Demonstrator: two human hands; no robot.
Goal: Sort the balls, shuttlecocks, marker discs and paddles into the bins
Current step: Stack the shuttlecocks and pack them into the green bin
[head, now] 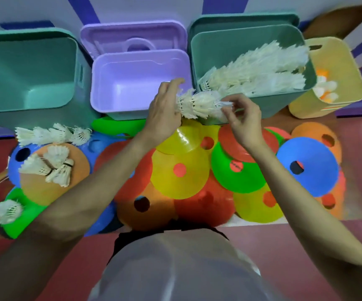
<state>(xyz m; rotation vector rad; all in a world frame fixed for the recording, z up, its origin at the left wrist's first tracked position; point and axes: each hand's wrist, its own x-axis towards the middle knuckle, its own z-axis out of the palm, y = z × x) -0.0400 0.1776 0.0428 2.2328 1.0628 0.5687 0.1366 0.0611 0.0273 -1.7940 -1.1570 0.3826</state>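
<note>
I see my left hand (164, 114) gripping one end of a nested row of white feather shuttlecocks (199, 104) while my right hand (244, 124) pinches the other end, just over the near rim of the grey-green plastic bin (249, 61) holding more shuttlecocks.

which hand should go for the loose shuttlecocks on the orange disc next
Left. The loose shuttlecocks lie on the person's left side, nearer the left hand than the right hand, though both hands now hold the shuttlecock stack.
</note>
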